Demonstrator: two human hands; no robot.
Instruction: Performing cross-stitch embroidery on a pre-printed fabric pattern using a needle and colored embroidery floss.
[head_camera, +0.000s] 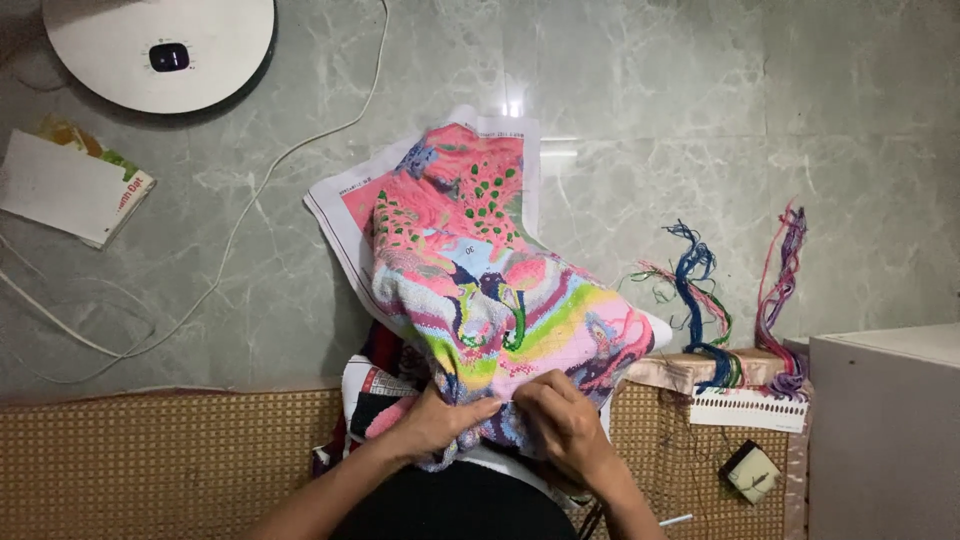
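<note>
Pinching the near edge of the embroidered cloth: left hand bunching it, right hand curling, fingertips gripping the fabric.

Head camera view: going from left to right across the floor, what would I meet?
White booklet with a colourful edge → round white device with a dark display → colourful cross-stitch cloth → hanging bundles of coloured threads → white box-shaped cabinet.

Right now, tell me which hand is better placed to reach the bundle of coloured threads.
Right hand, likely: the coloured threads hang on its side, while the left hand grips the embroidery cloth farther away.
</note>
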